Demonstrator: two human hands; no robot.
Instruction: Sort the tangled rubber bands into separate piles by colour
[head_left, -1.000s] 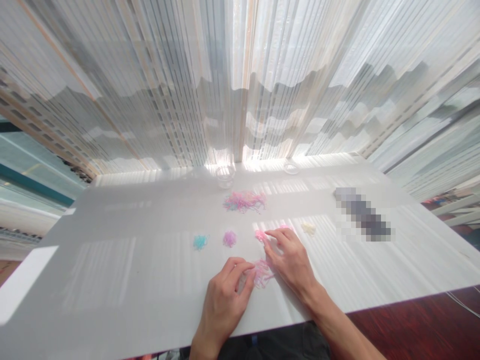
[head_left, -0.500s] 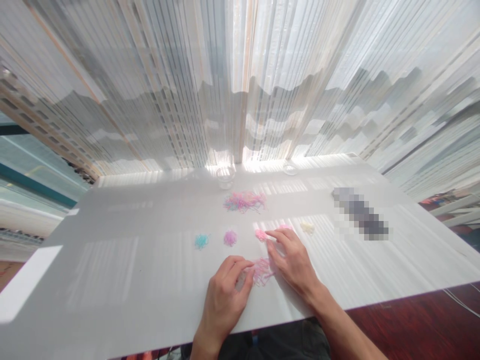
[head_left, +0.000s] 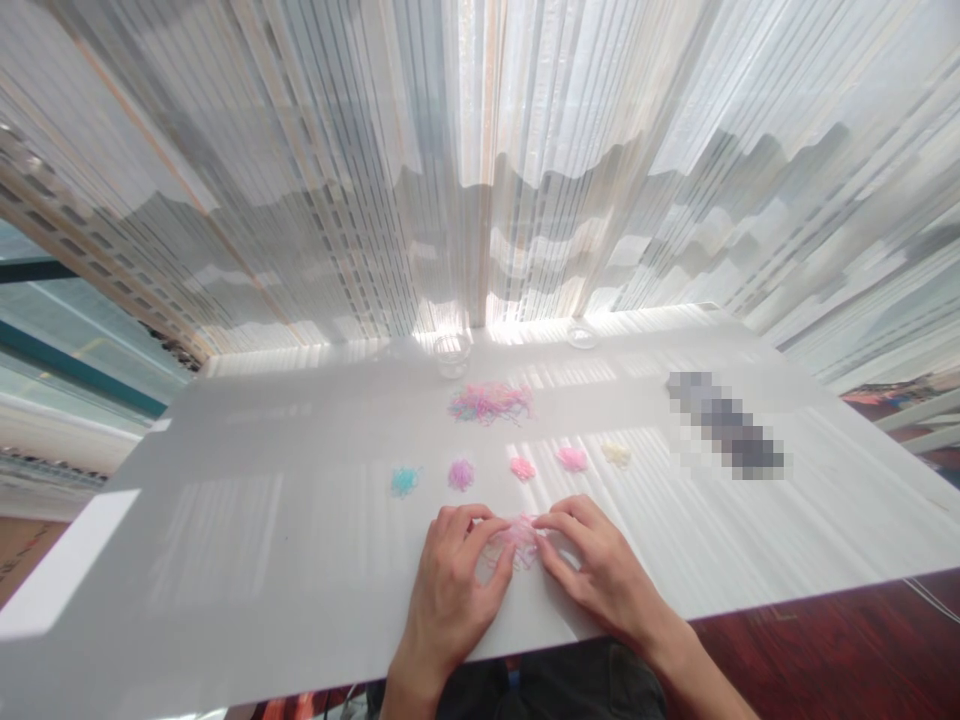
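A loose pile of thin pink, lilac and pale rubber bands [head_left: 523, 545] lies near the table's front edge, between my hands. My left hand [head_left: 461, 570] has its curved fingers and thumb on the pile's left side, gripping some strands. From the right, my right hand [head_left: 592, 555] pinches at the same pile with thumb and index finger. Which strands each hand holds is too small to make out. Beyond the hands, sorted heaps form a row: turquoise bands [head_left: 405, 481], purple bands [head_left: 461, 475], coral bands [head_left: 523, 468], pink bands [head_left: 572, 459] and cream bands [head_left: 616, 455].
A larger mixed heap of bands [head_left: 490, 402] sits farther back on the white table [head_left: 225, 450]. Behind it stand a clear round container [head_left: 452, 355] and a clear shallow dish or lid [head_left: 581, 336]. A blurred-out dark object [head_left: 726, 425] lies at right. Striped curtains [head_left: 480, 180] hang behind.
My right hand has drawn back from the coral heap to the near pile, uncovering the pink heap. My left hand stays at the pile, shifted slightly right.
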